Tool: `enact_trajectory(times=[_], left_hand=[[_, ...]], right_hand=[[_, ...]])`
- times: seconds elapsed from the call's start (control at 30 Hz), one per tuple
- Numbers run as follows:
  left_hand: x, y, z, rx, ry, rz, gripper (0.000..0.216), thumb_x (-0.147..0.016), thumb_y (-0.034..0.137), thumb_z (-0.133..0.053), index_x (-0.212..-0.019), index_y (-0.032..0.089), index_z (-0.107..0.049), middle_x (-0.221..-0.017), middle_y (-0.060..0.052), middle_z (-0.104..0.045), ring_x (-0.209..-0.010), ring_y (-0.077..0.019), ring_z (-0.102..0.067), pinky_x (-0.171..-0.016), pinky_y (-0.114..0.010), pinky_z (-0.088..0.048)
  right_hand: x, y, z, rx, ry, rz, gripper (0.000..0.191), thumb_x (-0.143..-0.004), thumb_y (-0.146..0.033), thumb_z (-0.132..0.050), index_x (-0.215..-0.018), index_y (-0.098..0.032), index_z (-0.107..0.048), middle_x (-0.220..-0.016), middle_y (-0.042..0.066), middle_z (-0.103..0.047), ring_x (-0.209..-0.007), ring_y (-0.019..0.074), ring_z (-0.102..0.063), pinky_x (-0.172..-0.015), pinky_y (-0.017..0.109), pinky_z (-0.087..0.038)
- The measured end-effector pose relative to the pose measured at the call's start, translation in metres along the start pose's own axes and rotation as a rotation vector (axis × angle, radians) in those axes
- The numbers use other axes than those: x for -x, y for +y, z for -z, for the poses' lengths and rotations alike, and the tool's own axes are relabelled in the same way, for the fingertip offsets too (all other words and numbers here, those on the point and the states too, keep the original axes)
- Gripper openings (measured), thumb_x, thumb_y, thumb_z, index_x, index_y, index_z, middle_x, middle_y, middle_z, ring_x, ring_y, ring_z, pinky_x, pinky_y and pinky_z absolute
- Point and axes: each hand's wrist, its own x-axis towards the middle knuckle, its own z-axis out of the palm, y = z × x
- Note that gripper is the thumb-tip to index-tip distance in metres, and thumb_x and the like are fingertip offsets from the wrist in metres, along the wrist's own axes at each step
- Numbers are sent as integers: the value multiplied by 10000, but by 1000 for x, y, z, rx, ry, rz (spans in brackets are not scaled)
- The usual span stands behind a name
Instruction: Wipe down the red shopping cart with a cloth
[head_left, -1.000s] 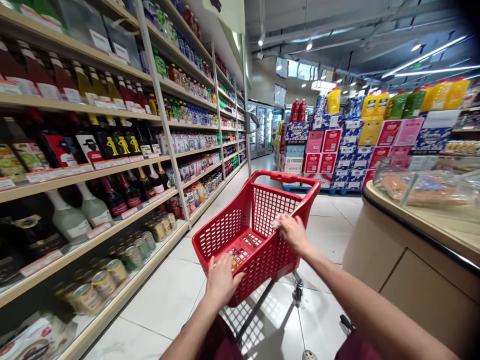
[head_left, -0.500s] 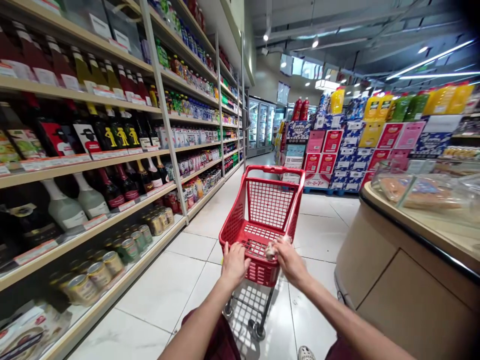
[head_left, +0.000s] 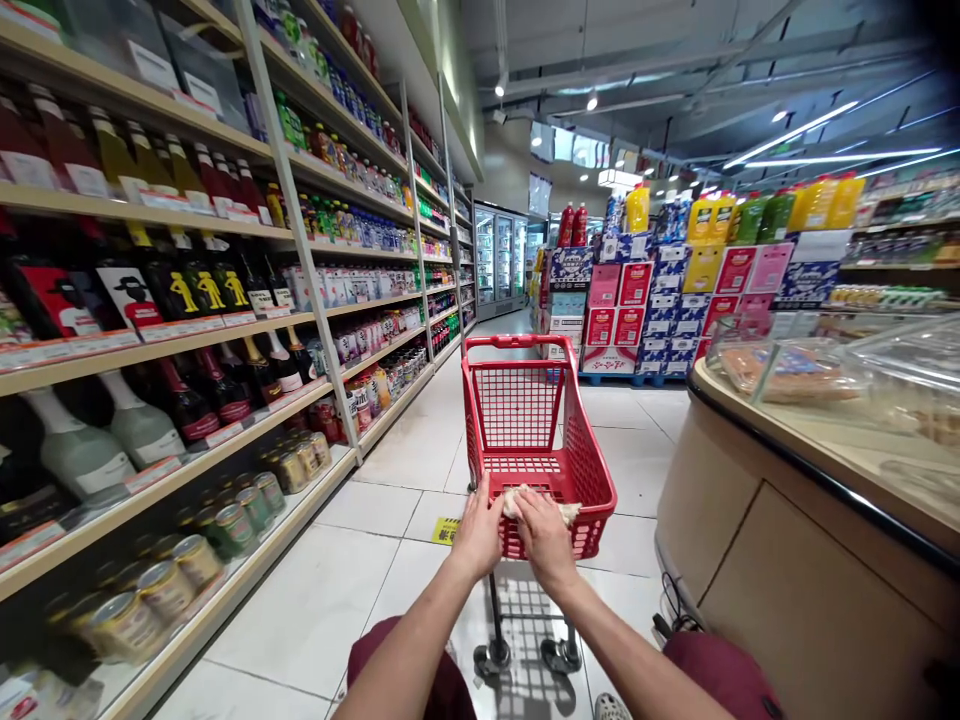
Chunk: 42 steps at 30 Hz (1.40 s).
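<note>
A red plastic shopping cart [head_left: 591, 462] stands in front of me, its basket holding nothing that I can see. My left hand [head_left: 478, 530] grips the near rim at its left corner, fingers over the edge. A crumpled off-white cloth [head_left: 513, 502] lies against the same rim, under my right hand [head_left: 543, 532]. The fingers of that hand are closed over the cloth and press it on the rim; its ends stick out on both sides.
Shelves of bottles and cans [head_left: 161, 345] line the left side. A rounded counter [head_left: 750, 540] with packaged food stands close on the right, black cables at its foot. Stacked drink boxes [head_left: 619, 325] are ahead, glass-door fridges [head_left: 499, 255] behind. A yellow floor sticker [head_left: 445, 530] lies left of the cart.
The cart has swivelled, its near end swinging right. My right hand has moved with the cloth from the right side edge onto the near rim, closer to my left hand.
</note>
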Motion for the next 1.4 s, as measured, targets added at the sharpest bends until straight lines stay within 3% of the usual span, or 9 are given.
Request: enact_trajectory(times=[0.1,0.2,0.47,0.6,0.73,0.9,1.03,1.27,1.4], left_hand=[[5,-5,7,15,-13,-59,542,-705,54,-425,-1232,180,-403,-1468,-93,-162,-1323,-189,-215,-1075,-392,-208],[9,-4,11,13,-56,-29,546,-682,63,-429,-1214,181,-415,-1466,-99,-167,-1336,-197,-174,-1077,-439,-172],[25,-1,15,-87,-92,27,662,-642,76,-412,-1286,214,-343,-1478,-52,-134,-1348,-230,-105,-1063,-545,-76],[30,-4,19,-123,-72,-22,631,-642,85,-437,-1245,267,-395,-1464,-19,-198,-1341,-260,-129,-1050,-578,-56],[28,2,14,-90,-36,-36,577,-668,96,-436,-1219,267,-423,-1458,-18,-219,-1330,-276,-165,-1046,-582,-75],[25,7,11,-57,-44,15,605,-647,80,-435,-1231,235,-410,-1464,-41,-197,-1326,-268,-187,-1043,-574,-114],[23,5,14,-56,-72,45,609,-648,85,-435,-1237,237,-403,-1466,-35,-188,-1317,-278,-213,-1036,-578,-139],[25,10,15,-83,-67,92,625,-648,57,-410,-1248,234,-399,-1469,-22,-180,-1318,-262,-210,-1040,-569,-143],[25,14,18,-94,-67,109,592,-665,71,-408,-1229,249,-422,-1462,-2,-204,-1319,-265,-206,-1039,-567,-145]], right_hand=[[15,30,15,76,7,72,316,-853,-209,-390,-1107,-208,-579,-1151,85,-597,-1100,226,-518,-941,465,-369],[23,47,28,133,103,-27,307,-858,-255,-387,-1071,-186,-596,-1102,116,-610,-1062,250,-528,-893,470,-398],[-6,-35,12,19,63,102,172,-839,-214,-459,-786,-220,-623,-912,65,-613,-860,186,-543,-758,334,-431],[20,-6,35,59,63,112,139,-831,-230,-474,-799,-230,-609,-935,59,-601,-889,199,-538,-773,334,-433],[46,21,48,93,170,-109,145,-823,-246,-443,-844,-232,-586,-917,72,-580,-841,213,-552,-699,333,-474],[44,-12,17,-1,39,-43,199,-797,-169,-419,-869,-241,-590,-878,54,-602,-812,192,-582,-675,291,-477],[65,-26,-4,121,-67,-124,252,-746,-113,-410,-819,-261,-600,-779,32,-618,-577,163,-574,-475,258,-414],[44,-21,21,69,11,-114,199,-763,-134,-446,-845,-229,-600,-892,46,-605,-742,164,-580,-658,252,-423],[44,-17,22,125,-58,-161,209,-709,-76,-466,-781,-223,-596,-791,8,-589,-608,111,-548,-548,202,-371]])
